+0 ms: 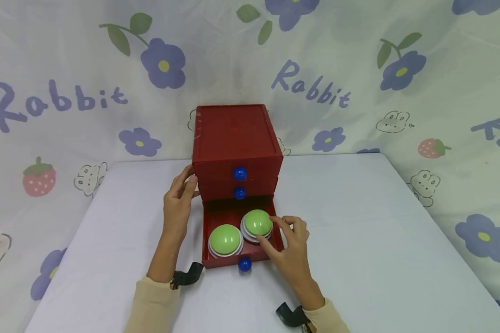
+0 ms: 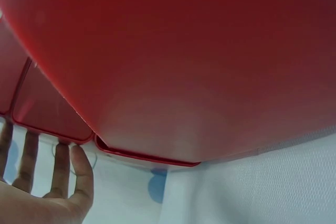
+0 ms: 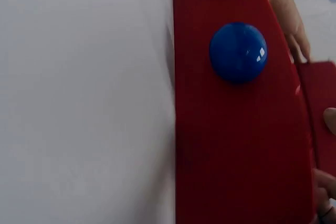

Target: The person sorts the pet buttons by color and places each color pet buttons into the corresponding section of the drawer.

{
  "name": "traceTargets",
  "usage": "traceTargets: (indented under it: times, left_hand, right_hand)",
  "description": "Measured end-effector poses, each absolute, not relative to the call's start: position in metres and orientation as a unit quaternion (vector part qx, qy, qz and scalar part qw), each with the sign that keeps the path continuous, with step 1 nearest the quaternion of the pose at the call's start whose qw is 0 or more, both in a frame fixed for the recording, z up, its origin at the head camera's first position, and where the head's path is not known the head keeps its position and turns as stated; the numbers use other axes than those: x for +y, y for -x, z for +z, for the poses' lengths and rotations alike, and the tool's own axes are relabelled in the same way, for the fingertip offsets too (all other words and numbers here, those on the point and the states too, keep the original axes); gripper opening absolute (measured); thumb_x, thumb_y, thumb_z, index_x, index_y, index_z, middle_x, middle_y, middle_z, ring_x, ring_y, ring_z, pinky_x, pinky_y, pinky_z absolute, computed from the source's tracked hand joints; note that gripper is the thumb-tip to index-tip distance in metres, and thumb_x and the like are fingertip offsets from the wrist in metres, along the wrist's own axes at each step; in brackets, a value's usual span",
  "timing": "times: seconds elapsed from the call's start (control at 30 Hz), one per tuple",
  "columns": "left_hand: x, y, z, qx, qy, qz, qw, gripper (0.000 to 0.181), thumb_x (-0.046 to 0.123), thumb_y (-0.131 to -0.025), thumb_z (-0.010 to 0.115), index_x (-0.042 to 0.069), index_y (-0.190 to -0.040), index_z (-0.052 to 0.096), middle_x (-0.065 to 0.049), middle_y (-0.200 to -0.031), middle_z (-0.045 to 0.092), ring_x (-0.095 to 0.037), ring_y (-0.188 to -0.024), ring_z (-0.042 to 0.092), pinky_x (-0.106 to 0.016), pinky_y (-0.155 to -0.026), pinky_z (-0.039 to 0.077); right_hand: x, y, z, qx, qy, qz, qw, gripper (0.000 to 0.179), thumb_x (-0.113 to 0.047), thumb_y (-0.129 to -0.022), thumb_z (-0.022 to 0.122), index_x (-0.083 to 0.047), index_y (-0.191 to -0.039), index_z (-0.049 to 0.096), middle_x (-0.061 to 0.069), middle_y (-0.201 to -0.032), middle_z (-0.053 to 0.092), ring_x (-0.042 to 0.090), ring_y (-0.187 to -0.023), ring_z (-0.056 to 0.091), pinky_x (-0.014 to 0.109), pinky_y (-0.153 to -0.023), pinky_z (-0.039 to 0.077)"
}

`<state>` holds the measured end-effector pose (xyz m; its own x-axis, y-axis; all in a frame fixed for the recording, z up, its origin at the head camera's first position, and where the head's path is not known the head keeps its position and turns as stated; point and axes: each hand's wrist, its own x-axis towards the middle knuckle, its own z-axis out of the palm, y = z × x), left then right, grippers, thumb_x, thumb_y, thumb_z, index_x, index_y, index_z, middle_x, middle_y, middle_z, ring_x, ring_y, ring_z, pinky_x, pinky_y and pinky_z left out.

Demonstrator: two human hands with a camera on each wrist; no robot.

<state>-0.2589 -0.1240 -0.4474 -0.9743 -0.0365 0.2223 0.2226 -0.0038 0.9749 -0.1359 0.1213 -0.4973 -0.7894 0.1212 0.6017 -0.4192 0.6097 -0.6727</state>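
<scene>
A red drawer cabinet (image 1: 237, 134) has its bottom drawer (image 1: 207, 212) pulled out. Inside that drawer are two green-domed push buttons with white bases, a left button (image 1: 225, 239) and a right button (image 1: 257, 223). My right hand (image 1: 293, 247) pinches the right button, thumb at its front and fingers at its right side. Against the cabinet's left side rests my left hand (image 1: 179, 199), its fingers extended along the wall in the left wrist view. The drawer's blue knob (image 3: 238, 52) shows large in the right wrist view.
Two upper drawers, one with a blue knob (image 1: 240, 174), are closed above the open one. A white tabletop (image 1: 358, 231) spreads around the cabinet. Behind it hangs a patterned cloth (image 1: 225, 60). Black wrist mounts (image 1: 187, 275) sit on both forearms.
</scene>
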Motion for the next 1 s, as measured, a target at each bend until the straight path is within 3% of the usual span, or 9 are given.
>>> traceTargets:
  times: [0.13,0.23,0.3,0.4,0.5,0.57,0.83,1.0]
  left_hand:
    - [-0.123,0.258,-0.448,-0.7,0.071,-0.706,0.087,0.044,0.033,-0.103,0.056,0.025,-0.147,0.053,0.002,-0.143,0.052,-0.016,-0.117,0.057,-0.029,-0.093,0.052]
    - [-0.122,0.258,-0.447,-0.697,0.076,-0.707,0.09,0.045,0.034,-0.103,0.057,0.025,-0.147,0.053,0.002,-0.143,0.052,-0.018,-0.117,0.057,-0.029,-0.093,0.052]
    - [-0.123,0.258,-0.447,-0.696,0.075,-0.708,0.093,0.045,0.035,-0.103,0.057,0.026,-0.147,0.053,0.002,-0.142,0.052,-0.018,-0.117,0.058,-0.029,-0.093,0.053]
    - [-0.124,0.259,-0.447,-0.697,0.072,-0.708,0.093,0.045,0.037,-0.102,0.058,0.027,-0.146,0.053,0.002,-0.141,0.052,-0.018,-0.117,0.057,-0.033,-0.095,0.052]
    - [-0.127,0.259,-0.447,-0.701,0.07,-0.704,0.093,0.045,0.038,-0.102,0.057,0.028,-0.146,0.053,0.004,-0.141,0.053,-0.018,-0.117,0.058,-0.036,-0.096,0.051]
    - [-0.127,0.259,-0.446,-0.703,0.07,-0.701,0.094,0.045,0.038,-0.102,0.057,0.029,-0.146,0.053,0.005,-0.141,0.053,-0.018,-0.116,0.058,-0.036,-0.095,0.051]
    - [-0.124,0.26,-0.447,-0.7,0.075,-0.704,0.094,0.045,0.036,-0.103,0.057,0.027,-0.147,0.053,0.003,-0.141,0.052,-0.018,-0.117,0.057,-0.038,-0.096,0.051]
    - [-0.124,0.258,-0.445,-0.698,0.075,-0.706,0.096,0.045,0.034,-0.103,0.056,0.025,-0.147,0.052,0.002,-0.142,0.052,-0.017,-0.119,0.056,-0.033,-0.095,0.051]
  right_hand:
    - [0.116,0.114,-0.499,-0.816,-0.144,0.437,0.35,0.032,-0.019,-0.08,0.085,-0.008,-0.108,0.073,0.004,-0.103,0.055,0.02,-0.098,0.051,0.027,-0.081,0.042]
    - [0.111,0.099,-0.503,-0.807,-0.172,0.436,0.358,0.02,-0.018,-0.083,0.084,-0.011,-0.099,0.075,0.001,-0.094,0.056,0.015,-0.086,0.05,0.019,-0.072,0.041]
    - [0.107,0.094,-0.506,-0.818,-0.174,0.428,0.342,0.016,-0.02,-0.083,0.083,-0.012,-0.095,0.075,-0.003,-0.088,0.055,0.012,-0.081,0.049,0.015,-0.069,0.037]
    - [0.101,0.09,-0.51,-0.847,-0.155,0.429,0.273,0.017,-0.023,-0.085,0.082,-0.011,-0.095,0.075,-0.007,-0.08,0.053,0.005,-0.071,0.048,0.009,-0.061,0.039]
    - [0.093,0.09,-0.515,-0.867,-0.121,0.447,0.185,0.021,-0.028,-0.088,0.079,-0.009,-0.095,0.076,-0.011,-0.077,0.053,0.001,-0.067,0.049,0.011,-0.055,0.044]
    - [0.091,0.091,-0.518,-0.865,-0.105,0.465,0.155,0.021,-0.027,-0.088,0.079,-0.008,-0.094,0.076,-0.013,-0.076,0.054,0.002,-0.066,0.05,0.014,-0.053,0.045]
    - [0.09,0.099,-0.519,-0.853,-0.085,0.496,0.14,0.019,-0.025,-0.086,0.081,-0.007,-0.092,0.077,-0.017,-0.075,0.054,0.003,-0.065,0.051,0.017,-0.052,0.046]
    - [0.091,0.11,-0.522,-0.846,-0.088,0.508,0.133,0.019,-0.025,-0.085,0.082,-0.008,-0.093,0.078,-0.017,-0.075,0.055,0.002,-0.065,0.051,0.018,-0.052,0.047]
